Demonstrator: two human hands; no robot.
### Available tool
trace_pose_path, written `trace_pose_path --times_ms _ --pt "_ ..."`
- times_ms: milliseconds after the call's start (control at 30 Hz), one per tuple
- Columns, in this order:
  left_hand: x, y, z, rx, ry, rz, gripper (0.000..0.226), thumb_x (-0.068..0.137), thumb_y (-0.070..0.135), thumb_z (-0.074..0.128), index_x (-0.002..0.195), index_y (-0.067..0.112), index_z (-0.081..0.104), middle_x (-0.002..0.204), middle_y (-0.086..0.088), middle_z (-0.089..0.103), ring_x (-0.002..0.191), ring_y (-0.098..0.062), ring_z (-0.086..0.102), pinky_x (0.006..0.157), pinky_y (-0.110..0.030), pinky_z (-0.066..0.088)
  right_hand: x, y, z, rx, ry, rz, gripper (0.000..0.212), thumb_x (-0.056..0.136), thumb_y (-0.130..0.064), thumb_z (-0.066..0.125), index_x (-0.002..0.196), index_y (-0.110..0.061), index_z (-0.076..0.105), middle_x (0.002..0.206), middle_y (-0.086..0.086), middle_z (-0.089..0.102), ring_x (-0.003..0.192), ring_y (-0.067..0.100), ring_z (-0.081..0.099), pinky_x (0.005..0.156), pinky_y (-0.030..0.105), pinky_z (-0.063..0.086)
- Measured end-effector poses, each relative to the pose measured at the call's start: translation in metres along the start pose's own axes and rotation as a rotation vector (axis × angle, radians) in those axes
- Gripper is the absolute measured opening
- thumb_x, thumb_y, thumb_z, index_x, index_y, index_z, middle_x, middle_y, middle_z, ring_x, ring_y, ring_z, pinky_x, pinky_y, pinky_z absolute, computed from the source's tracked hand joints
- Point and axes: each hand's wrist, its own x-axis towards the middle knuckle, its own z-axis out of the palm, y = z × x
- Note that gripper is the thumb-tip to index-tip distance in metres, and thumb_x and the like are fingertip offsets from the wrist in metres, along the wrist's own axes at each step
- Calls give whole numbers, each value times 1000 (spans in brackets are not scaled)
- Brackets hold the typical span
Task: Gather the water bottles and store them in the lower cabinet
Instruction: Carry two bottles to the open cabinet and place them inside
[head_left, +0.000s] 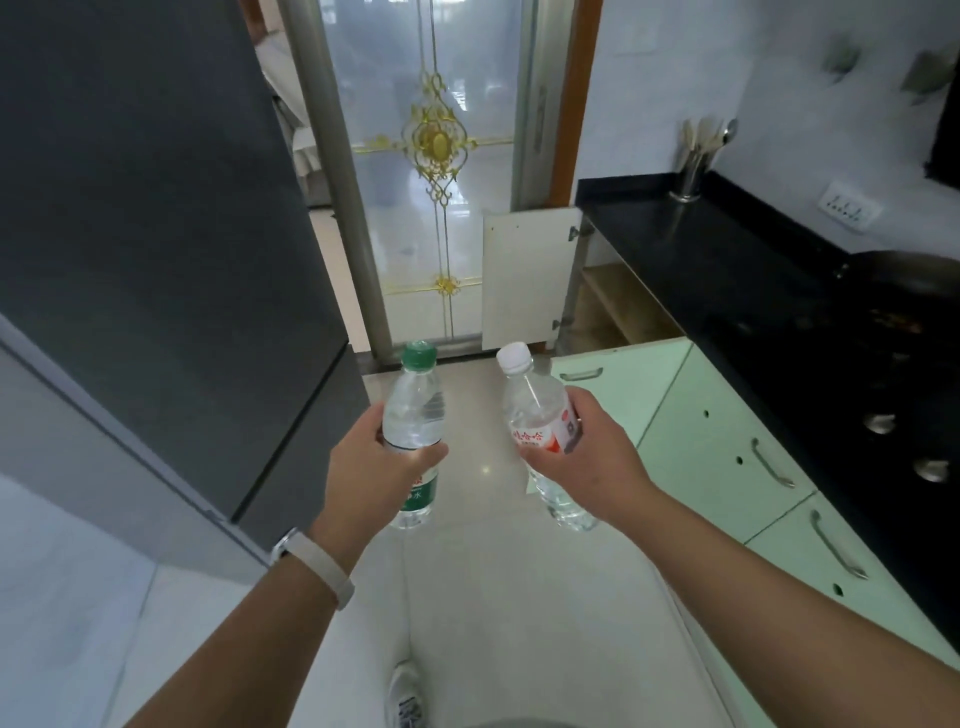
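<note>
Above the pale tiled floor (498, 597), both hands are held out in front, each wrapped around a clear water bottle. At left, the left hand (371, 475) is closed on the green-capped bottle (415, 415) around its middle, the bottle roughly upright with its green label below the fingers. At right, the right hand (592, 457) grips the white-capped bottle (535, 405) over its red and white label, tilted with the cap leaning left and far. The two bottles are near each other but apart. A light wristband (314, 564) sits on the left wrist. Farther off on the right, the lower cabinet (618, 306) stands with its white door (524, 275) swung open, under the black table (717, 249). A dark fridge (156, 234) fills the left side.
</note>
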Motion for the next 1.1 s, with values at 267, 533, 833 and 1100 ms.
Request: trace_pose_path --times_ms 267,533,833,1100 --pt "144 -16 -57 -52 -57 9 37 70 25 88 100 34 68 89 12 72 82 -7 69 71 -27 52 108 -63 65 -14 59 33 57 75 -38 83 116 -45 43 99 -23 58 88 -1 58 72 17 45" --pt "233 -20 -49 -116 -146 -6 34 73 17 87 100 28 69 87 7 73 73 -2 68 65 -21 47 189 -76 88 -17 72 63 59 75 -39 83 115 -46 41 101 -24 57 90 -2 58 73 16 44" --pt "347 -5 13 -98 -133 -44 43 72 9 88 108 24 70 93 7 73 83 -8 69 66 -19 49 332 -43 86 -8 70 76 56 71 -46 83 109 -47 42 98 -24 58 88 3 60 77 26 50" --pt "468 42 75 45 -129 -28 49 72 20 90 115 27 67 101 10 72 94 -13 68 79 -32 54 473 -13 51 57 67 58 58 70 -52 81 116 -40 47 99 -19 61 88 6 63 79 31 57"
